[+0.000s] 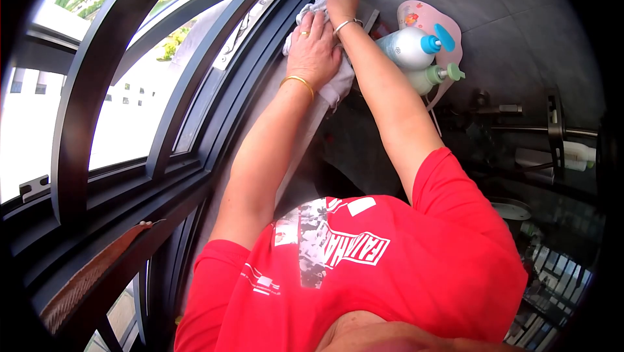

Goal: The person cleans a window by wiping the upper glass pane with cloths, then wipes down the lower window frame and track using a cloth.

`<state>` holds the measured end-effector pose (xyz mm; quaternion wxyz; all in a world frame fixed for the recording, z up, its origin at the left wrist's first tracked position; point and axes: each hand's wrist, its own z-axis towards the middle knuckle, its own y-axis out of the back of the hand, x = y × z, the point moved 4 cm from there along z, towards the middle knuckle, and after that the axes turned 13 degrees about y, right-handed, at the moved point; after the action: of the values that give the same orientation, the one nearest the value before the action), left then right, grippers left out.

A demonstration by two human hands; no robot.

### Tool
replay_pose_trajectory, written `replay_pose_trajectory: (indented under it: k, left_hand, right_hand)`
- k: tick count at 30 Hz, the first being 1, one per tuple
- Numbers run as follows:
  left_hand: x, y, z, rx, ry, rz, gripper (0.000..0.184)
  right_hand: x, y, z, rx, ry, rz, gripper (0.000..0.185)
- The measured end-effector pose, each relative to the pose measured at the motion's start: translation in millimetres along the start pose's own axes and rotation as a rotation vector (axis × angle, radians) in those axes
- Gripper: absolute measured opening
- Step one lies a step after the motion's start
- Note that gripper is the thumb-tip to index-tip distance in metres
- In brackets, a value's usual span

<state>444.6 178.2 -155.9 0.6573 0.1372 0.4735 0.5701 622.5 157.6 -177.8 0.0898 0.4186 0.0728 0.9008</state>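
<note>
A light grey cloth point(337, 87) lies bunched along the sill beside the dark window frame. My left hand point(314, 50), with a ring and a gold bracelet at the wrist, rests flat on top of the cloth, fingers extended. Just beyond it, at the cloth's far end, my right hand point(342, 2) has its fingers curled closed on the fabric; a silver bracelet circles that wrist. The two hands are close together. Part of the cloth is hidden beneath my left hand.
Dark window bars point(97, 92) curve along the left. Right of my right forearm stand a white pump bottle point(411, 50) with a blue top and a green pump bottle point(426, 79), beside a pink patterned item point(448, 56). Metal fittings point(556, 128) are at the right.
</note>
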Motion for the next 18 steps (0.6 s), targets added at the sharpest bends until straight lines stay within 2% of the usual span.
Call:
replay_pose_trajectory:
  k: [4,6,10,12,13,15,18]
  left_hand:
    - [-0.3,-1.3,2.0,0.012,0.0,0.011,0.055]
    - [-1.8,0.9,2.5,0.018,-0.002,0.02,0.055]
    - [-2.6,2.3,3.9,0.03,-0.004,0.002,0.055]
    - [-2.8,2.0,5.0,0.028,-0.009,-0.004,0.055]
    - [-2.9,2.5,6.3,0.019,-0.017,-0.02,0.055]
    - [-3.1,3.8,5.8,0.01,-0.023,-0.037,0.055]
    - [-2.9,6.2,7.1,0.007,-0.025,-0.063,0.055]
  right_hand:
    - [13.1,9.2,2.3,-0.021,0.051,-0.111,0.017]
    - [18.1,10.7,2.5,0.175,-0.026,-0.181,0.02]
    - [32.9,14.5,1.4,0.203,-0.093,-0.06,0.023]
    - [39.9,14.5,-1.4,0.321,-0.073,-0.078,0.027]
    - [35.3,13.1,-1.6,0.322,-0.072,-0.079,0.027]
    - [34.5,13.0,-3.3,0.355,0.079,-0.231,0.027]
    - [33.1,17.3,-2.2,0.31,0.059,-0.155,0.028]
